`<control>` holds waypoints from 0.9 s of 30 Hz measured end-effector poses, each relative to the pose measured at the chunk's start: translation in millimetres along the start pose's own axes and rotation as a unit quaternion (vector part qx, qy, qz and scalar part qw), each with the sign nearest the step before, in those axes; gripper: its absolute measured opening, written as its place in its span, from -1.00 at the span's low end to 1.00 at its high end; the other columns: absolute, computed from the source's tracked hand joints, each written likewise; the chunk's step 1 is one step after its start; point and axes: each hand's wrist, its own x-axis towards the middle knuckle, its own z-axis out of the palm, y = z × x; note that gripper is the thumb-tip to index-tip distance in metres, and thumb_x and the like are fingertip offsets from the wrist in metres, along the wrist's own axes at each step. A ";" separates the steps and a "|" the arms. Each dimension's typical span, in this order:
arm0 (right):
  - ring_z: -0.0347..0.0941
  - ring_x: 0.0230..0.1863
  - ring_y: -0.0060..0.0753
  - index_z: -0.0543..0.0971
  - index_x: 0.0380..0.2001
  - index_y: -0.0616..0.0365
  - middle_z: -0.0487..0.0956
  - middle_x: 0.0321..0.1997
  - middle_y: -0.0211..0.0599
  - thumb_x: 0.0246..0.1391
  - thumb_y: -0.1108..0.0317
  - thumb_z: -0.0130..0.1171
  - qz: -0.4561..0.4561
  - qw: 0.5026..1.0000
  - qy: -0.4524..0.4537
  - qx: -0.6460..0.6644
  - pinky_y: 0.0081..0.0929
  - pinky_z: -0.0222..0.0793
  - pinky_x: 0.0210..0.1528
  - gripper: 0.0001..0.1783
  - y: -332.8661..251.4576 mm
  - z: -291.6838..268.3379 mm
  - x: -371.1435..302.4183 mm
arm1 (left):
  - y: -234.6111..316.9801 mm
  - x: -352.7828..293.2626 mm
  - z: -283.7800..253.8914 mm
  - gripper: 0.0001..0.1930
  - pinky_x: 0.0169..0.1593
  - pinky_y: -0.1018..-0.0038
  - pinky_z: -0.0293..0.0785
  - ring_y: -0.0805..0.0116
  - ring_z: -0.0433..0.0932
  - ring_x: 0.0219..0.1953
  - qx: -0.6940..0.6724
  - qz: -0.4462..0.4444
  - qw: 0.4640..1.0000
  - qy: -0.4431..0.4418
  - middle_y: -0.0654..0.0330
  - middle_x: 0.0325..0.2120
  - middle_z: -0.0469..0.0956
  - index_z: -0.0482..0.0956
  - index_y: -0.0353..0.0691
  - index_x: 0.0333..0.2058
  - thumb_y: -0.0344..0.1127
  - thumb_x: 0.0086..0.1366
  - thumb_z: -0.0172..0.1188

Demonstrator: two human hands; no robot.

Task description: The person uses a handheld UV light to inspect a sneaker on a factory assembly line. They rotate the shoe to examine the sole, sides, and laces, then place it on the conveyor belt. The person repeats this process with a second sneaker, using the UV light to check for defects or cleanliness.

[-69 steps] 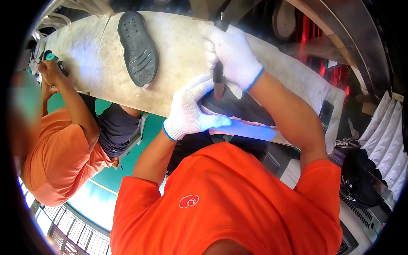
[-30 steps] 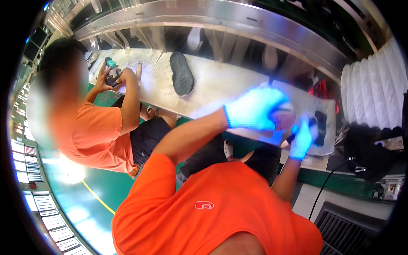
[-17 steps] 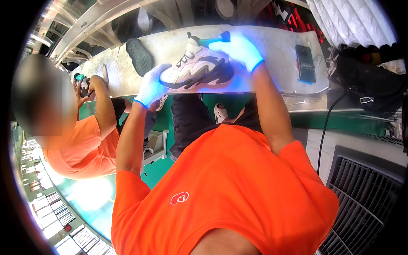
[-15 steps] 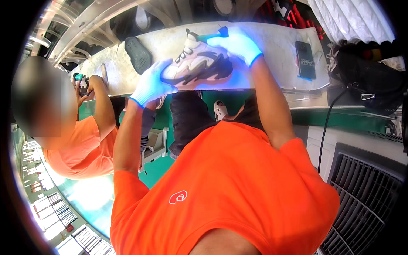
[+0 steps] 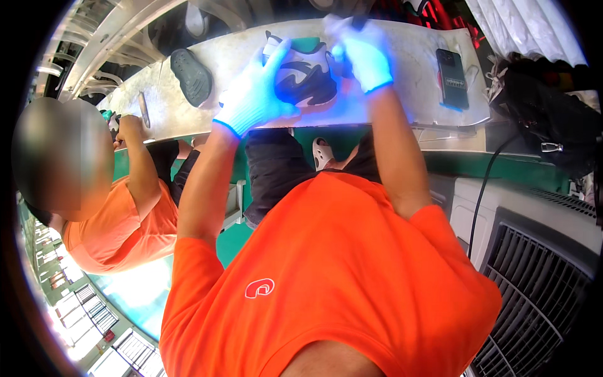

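Observation:
A white, grey and black sneaker (image 5: 309,78) rests on the pale worktable (image 5: 418,88), a green piece (image 5: 306,44) showing in its opening. My left hand (image 5: 259,97), in a white knit glove glowing blue, lies across the shoe's left part with the thumb apart and the palm against it. That hand covers the toe. Gloved as well, my right hand (image 5: 365,56) is raised beside the heel end, fingers bent and blurred. Something dark (image 5: 359,22) shows at its top; I cannot make out what it is.
A dark grey clog-shaped piece (image 5: 191,78) lies left of the sneaker, a phone (image 5: 452,80) to the right. A black bag (image 5: 546,113) hangs beyond. At left a co-worker (image 5: 119,220) handles another shoe (image 5: 113,120) near a slim tool (image 5: 144,108). A grilled machine (image 5: 534,289) stands at lower right.
The sneaker has turned, its heel end now to the right and its side facing me. My left hand has shifted right over it. My right hand has left the shoe's top and come upright beside it.

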 end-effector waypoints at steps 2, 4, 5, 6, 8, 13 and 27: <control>0.49 -0.52 -0.56 0.70 -0.05 0.16 0.73 -0.28 -0.25 0.40 0.09 0.47 0.004 0.970 0.011 0.241 -0.46 0.44 -0.46 -0.66 -0.5 -3.4 1.8 | 0.9 3.6 0.8 0.41 0.38 0.00 0.60 -0.35 0.57 0.36 -0.006 0.009 1.000 -0.003 -0.27 0.43 0.42 0.14 0.09 0.67 -0.08 -0.20 0.74; 0.40 -0.72 -0.43 0.53 -0.31 0.04 0.58 -0.55 -0.35 0.51 0.06 0.32 0.041 0.955 0.014 0.293 -0.43 0.32 -0.65 -0.64 3.9 9.4 13.9 | -0.7 6.9 3.4 0.42 0.39 0.00 0.59 -0.39 0.54 0.39 -0.001 0.006 1.000 -0.004 -0.34 0.47 0.37 0.14 0.13 0.67 -0.04 -0.22 0.73; 0.40 -0.72 -0.43 0.53 -0.32 0.04 0.60 -0.53 -0.32 0.49 -0.02 0.33 0.046 0.953 0.028 0.298 -0.41 0.32 -0.66 -0.59 7.2 16.4 17.9 | -1.7 6.8 3.7 0.42 0.39 0.00 0.59 -0.40 0.53 0.39 -0.001 0.005 1.000 -0.002 -0.36 0.48 0.35 0.14 0.14 0.67 -0.03 -0.22 0.73; 0.40 -0.71 -0.43 0.53 -0.32 0.03 0.62 -0.52 -0.30 0.48 -0.10 0.35 0.051 0.951 0.041 0.303 -0.40 0.32 -0.67 -0.53 11.1 20.8 20.8 | -2.4 6.2 3.7 0.42 0.39 0.00 0.59 -0.41 0.52 0.40 0.000 0.005 1.000 -0.001 -0.37 0.49 0.34 0.13 0.15 0.67 -0.02 -0.22 0.73; 0.39 -0.72 -0.43 0.52 -0.33 0.03 0.62 -0.52 -0.28 0.50 -0.16 0.30 0.052 0.948 0.045 0.310 -0.40 0.30 -0.68 -0.50 18.3 23.8 25.1 | 0.4 5.3 1.8 0.44 0.39 -0.01 0.59 -0.42 0.52 0.40 0.012 -0.005 1.000 -0.012 -0.38 0.50 0.32 0.12 0.17 0.68 0.01 -0.23 0.73; 0.39 -0.69 -0.47 0.53 -0.33 0.01 0.57 -0.54 -0.33 0.55 -0.27 0.14 0.046 0.933 0.005 0.356 -0.42 0.30 -0.66 -0.42 19.1 22.1 21.0 | 3.8 1.8 1.4 0.46 0.36 -0.03 0.61 -0.42 0.54 0.38 0.021 -0.011 1.000 -0.010 -0.38 0.54 0.25 0.10 0.22 0.68 0.06 -0.23 0.75; 0.40 -0.69 -0.29 0.54 -0.33 0.12 0.61 -0.46 -0.09 0.57 -0.33 0.07 -0.009 0.931 -0.006 0.365 -0.30 0.37 -0.61 -0.32 24.4 39.3 -12.1 | 7.7 5.8 8.2 0.39 0.24 -0.05 0.69 -0.46 0.60 0.30 0.094 -0.005 0.996 0.007 -0.44 0.56 0.16 0.14 0.37 0.66 0.14 -0.17 0.75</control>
